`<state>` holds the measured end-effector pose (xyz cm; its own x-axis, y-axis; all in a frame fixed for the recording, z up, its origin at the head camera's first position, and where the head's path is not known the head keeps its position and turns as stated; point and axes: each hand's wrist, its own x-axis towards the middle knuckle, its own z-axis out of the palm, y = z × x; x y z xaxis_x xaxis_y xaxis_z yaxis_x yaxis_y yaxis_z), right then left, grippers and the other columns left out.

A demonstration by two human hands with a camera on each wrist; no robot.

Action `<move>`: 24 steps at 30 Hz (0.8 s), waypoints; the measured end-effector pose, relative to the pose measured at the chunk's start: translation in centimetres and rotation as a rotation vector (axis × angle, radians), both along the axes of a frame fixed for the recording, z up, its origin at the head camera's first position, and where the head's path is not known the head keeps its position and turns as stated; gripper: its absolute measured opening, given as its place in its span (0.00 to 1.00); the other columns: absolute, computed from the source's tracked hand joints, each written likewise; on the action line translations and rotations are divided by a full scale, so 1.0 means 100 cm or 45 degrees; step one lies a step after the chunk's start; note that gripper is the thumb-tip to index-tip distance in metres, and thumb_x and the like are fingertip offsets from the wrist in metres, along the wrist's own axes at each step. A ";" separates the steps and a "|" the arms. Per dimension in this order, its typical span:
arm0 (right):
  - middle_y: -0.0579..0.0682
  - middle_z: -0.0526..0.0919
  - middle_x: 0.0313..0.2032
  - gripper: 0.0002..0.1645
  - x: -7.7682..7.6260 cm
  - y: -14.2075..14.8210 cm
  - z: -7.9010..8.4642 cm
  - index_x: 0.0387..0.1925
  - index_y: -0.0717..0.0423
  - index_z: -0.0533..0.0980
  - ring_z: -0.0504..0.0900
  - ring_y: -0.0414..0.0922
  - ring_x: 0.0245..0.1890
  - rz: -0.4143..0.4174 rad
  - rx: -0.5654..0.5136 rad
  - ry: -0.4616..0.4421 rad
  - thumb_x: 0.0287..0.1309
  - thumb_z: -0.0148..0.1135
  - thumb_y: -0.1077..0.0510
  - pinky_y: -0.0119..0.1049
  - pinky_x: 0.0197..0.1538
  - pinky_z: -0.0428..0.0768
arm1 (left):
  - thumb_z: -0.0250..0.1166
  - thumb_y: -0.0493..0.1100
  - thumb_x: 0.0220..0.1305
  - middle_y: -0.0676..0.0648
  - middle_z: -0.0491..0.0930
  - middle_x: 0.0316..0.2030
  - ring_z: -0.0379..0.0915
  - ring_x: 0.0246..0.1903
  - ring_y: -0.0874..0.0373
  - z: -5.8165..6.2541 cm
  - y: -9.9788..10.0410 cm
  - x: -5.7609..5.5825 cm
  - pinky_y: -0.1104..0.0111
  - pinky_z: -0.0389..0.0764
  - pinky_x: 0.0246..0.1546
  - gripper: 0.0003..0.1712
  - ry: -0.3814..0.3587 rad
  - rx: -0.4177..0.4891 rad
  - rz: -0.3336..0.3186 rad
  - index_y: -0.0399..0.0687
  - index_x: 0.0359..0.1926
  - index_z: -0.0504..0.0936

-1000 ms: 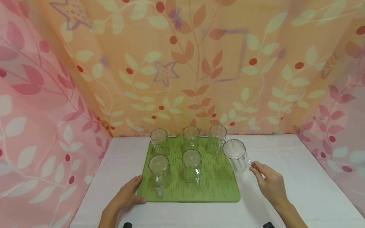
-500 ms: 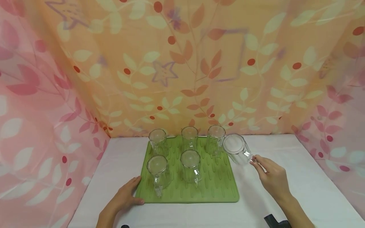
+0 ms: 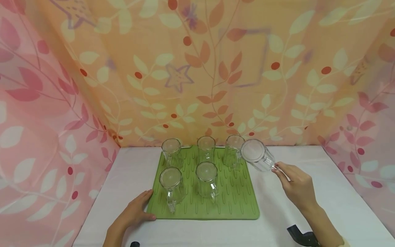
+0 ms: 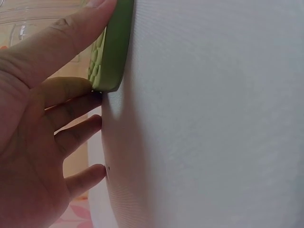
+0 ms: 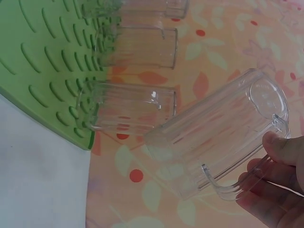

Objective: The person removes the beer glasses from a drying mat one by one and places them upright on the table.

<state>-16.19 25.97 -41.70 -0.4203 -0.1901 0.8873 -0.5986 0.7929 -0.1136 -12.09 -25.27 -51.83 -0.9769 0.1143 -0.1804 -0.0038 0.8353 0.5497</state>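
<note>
At the right edge of the green mat (image 3: 237,207), the right hand (image 3: 296,185) pinches the handle (image 5: 225,192) of a clear glass mug (image 3: 258,156), thumb and fingers closed together on it. A second ago this held mug sat lower in the head view and stood nearer to upright; now it is higher and farther back, leaning more, its round end toward the mat. The hand has moved up and back along with it.

Close by stands the back right mug (image 3: 233,154), overlapped by the held one; whether they touch I cannot tell. Four more stand on the mat, unmoved: the back middle mug (image 3: 206,149), the back left mug (image 3: 172,155), the front middle mug (image 3: 206,180) and the front left mug (image 3: 172,185).

At the mat's near left corner, the left hand (image 3: 135,211) is where it was, fingers apart, its thumb on the near edge. Around the mat lies the white table (image 3: 222,233), and behind it hangs leaf-patterned cloth (image 3: 216,113).
</note>
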 end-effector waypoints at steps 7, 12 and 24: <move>0.57 0.87 0.27 0.33 -0.003 -0.003 0.009 0.34 0.65 0.84 0.85 0.50 0.26 -0.008 0.040 0.010 0.70 0.49 0.40 0.39 0.31 0.78 | 0.82 0.53 0.31 0.33 0.62 0.70 0.55 0.69 0.31 -0.001 0.000 0.000 0.37 0.60 0.66 0.63 0.000 0.016 -0.002 0.38 0.70 0.64; 0.56 0.87 0.27 0.31 -0.005 -0.006 0.014 0.34 0.64 0.84 0.84 0.50 0.26 0.027 0.053 0.030 0.70 0.50 0.41 0.40 0.32 0.78 | 0.81 0.53 0.32 0.34 0.62 0.70 0.54 0.70 0.31 -0.002 -0.001 0.000 0.37 0.59 0.67 0.63 0.002 0.015 -0.005 0.38 0.71 0.63; 0.57 0.86 0.27 0.32 -0.010 -0.013 0.025 0.33 0.66 0.84 0.84 0.51 0.27 0.081 0.136 0.071 0.71 0.49 0.42 0.44 0.30 0.81 | 0.81 0.53 0.32 0.33 0.62 0.70 0.54 0.70 0.32 0.002 -0.002 -0.001 0.38 0.59 0.68 0.63 -0.029 -0.002 -0.003 0.39 0.71 0.63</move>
<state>-17.19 24.68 -39.19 -0.3547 -0.3092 0.8824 -0.6511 0.7590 0.0042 -12.17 -25.44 -51.63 -0.9722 0.1166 -0.2030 -0.0142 0.8360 0.5485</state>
